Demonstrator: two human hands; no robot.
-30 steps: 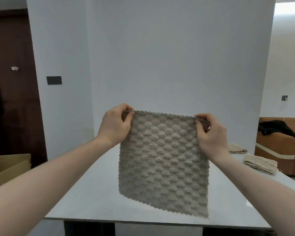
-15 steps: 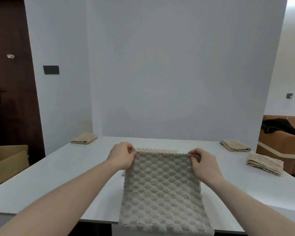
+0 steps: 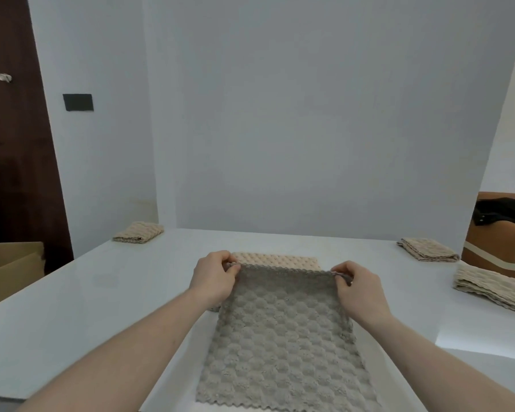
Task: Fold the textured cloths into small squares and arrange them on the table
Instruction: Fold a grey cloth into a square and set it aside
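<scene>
Fingers: the far corners of a grey-beige, bubble-textured square cloth (image 3: 283, 334) were pinched, one by the left hand (image 3: 213, 278) and one by the right hand (image 3: 359, 292), thumb and fingertips being closed on the scalloped hem at each side.
Cloth position: the held edge was kept taut between the two hands just above the white table (image 3: 72, 307); the remainder was draped toward the viewer, and its near hem was seen at or just over the table's front edge.
Beneath the cloth: a paler beige textured strip (image 3: 277, 258) was seen just beyond the held edge; whether it was a folded-under part of the same cloth or a separate piece could not be told.
Finished pieces: a folded beige square (image 3: 139, 232) was set at the far left corner, a second folded square (image 3: 428, 249) at the far right, and a thicker folded stack (image 3: 492, 285) near the right edge.
Stage: the first fold was judged not yet made.
Risk, sliding: the overhanging near portion could be dragged off the smooth top if either pinch were relaxed.
Risk, skew: a crooked fold would be produced if one corner were carried further than the other.
Risk, bulk: the thick pile could spring open unless pressed flat.
</scene>
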